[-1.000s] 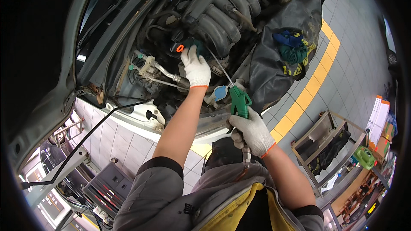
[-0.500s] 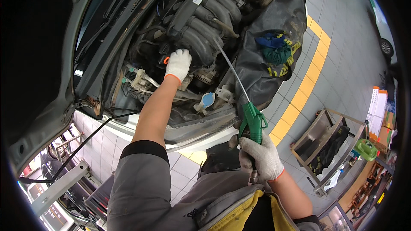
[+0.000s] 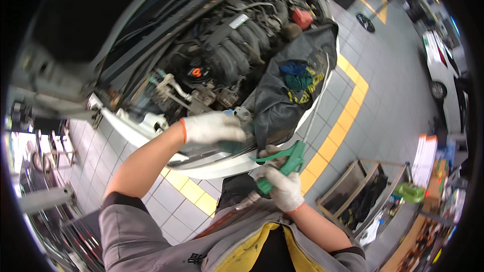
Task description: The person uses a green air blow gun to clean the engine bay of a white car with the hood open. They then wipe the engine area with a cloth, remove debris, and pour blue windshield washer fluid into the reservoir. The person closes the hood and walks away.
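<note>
My right hand (image 3: 285, 186), in a white knit glove with an orange cuff, grips a green air blow gun (image 3: 290, 163). Its long thin nozzle points up and away, past the outer edge of the black fender cover (image 3: 282, 90). A hose fitting (image 3: 248, 200) runs from the gun's lower end. My left hand (image 3: 210, 127), gloved alike, is over the front edge of the engine bay, its fingers smeared by motion. A dark patch shows under them; I cannot make out what it is. Farther in, an orange part (image 3: 196, 72) sits beside the ribbed black intake manifold (image 3: 234, 50).
The raised hood (image 3: 65, 83) stands at the left. Blue and green cloths (image 3: 297, 75) lie on the fender cover. A red-covered part (image 3: 303, 18) is at the bay's far side. Right of the car are a metal-framed cart (image 3: 348, 191) and a yellow floor line (image 3: 335, 131).
My left hand has come off the engine beside the orange part, back toward the front edge. The blow gun has swung right, its nozzle leaving the engine. The view has shifted.
</note>
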`<action>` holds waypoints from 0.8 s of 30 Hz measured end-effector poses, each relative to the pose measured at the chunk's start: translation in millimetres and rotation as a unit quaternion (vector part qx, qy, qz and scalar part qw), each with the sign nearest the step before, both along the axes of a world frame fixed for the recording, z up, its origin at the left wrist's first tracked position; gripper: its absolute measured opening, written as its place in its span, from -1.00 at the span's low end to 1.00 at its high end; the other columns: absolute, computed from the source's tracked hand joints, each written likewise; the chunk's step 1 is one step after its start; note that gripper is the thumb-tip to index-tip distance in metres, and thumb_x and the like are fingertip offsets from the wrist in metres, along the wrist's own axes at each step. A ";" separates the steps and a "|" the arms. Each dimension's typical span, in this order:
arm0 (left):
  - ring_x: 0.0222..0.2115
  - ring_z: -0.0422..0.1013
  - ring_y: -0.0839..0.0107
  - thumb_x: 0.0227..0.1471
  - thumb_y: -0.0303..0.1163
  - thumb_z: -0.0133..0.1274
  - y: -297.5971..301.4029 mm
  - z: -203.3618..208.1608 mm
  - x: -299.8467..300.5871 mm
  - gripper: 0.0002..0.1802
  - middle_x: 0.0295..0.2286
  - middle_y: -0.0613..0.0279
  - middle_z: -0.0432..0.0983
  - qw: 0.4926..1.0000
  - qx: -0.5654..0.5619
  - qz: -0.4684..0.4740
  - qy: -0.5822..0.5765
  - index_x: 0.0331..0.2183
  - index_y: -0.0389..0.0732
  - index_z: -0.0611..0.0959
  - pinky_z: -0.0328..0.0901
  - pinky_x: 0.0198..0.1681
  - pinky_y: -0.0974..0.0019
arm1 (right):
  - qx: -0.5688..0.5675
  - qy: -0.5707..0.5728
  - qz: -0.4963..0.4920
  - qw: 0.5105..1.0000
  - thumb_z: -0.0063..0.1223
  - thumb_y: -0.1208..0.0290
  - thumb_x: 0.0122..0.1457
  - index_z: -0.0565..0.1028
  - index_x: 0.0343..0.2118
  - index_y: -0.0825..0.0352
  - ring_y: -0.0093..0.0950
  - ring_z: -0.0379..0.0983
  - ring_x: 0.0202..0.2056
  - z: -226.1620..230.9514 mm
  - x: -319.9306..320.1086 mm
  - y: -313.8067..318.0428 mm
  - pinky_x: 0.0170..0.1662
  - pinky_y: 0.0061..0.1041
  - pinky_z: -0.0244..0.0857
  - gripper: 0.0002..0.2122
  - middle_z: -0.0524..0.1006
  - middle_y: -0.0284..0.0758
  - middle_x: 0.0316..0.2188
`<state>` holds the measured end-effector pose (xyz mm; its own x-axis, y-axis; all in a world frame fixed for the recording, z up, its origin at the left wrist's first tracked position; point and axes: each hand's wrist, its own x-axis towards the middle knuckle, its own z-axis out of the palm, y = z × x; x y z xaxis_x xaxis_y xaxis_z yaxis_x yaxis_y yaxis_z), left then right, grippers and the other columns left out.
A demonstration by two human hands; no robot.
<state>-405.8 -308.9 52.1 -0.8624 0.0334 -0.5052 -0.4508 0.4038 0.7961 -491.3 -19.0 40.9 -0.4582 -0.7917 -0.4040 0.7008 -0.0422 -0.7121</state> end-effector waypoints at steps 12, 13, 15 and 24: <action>-0.24 0.60 -0.16 0.12 -0.10 0.20 273.4 136.2 237.2 -0.11 -0.12 -0.22 0.57 0.896 -0.397 0.124 -0.159 0.38 -0.19 0.29 0.48 -0.18 -0.07 | -0.144 0.258 0.185 0.937 0.13 0.50 0.33 0.47 0.12 0.41 -0.53 0.47 -0.09 -20.9 179.1 89.6 0.06 -0.44 0.38 -0.68 0.54 -0.29 -0.05; -0.26 0.60 -0.15 0.16 -0.10 0.17 286.5 131.2 257.8 -0.26 -0.20 -0.18 0.60 0.904 -0.346 0.172 -0.182 0.29 -0.18 0.42 0.48 -0.19 -0.06 | -0.126 -0.051 0.162 0.977 0.16 0.50 0.33 0.51 0.08 0.39 -0.51 0.48 -0.09 -16.8 197.0 102.6 0.07 -0.41 0.38 -0.71 0.55 -0.28 -0.08; -0.32 0.60 -0.11 0.22 -0.08 0.13 324.1 120.1 305.3 -0.59 -0.42 -0.05 0.62 0.917 -0.286 0.267 -0.072 -0.07 -0.19 0.68 0.48 -0.22 -0.07 | -0.084 -0.059 0.208 0.973 0.19 0.49 0.34 0.53 0.04 0.36 -0.48 0.50 -0.08 -12.6 215.3 122.4 0.07 -0.39 0.41 -0.75 0.56 -0.28 -0.09; -0.36 0.60 -0.01 0.13 -0.18 0.16 479.9 44.1 504.3 -0.51 -0.26 0.04 0.60 0.854 -0.328 0.379 -0.140 0.10 -0.01 0.58 0.49 -0.33 -0.01 | 0.026 0.150 0.677 0.720 0.16 0.34 0.36 0.55 0.13 0.39 -0.50 0.57 -0.14 4.8 326.8 151.4 -0.02 -0.43 0.48 -0.65 0.64 -0.30 -0.14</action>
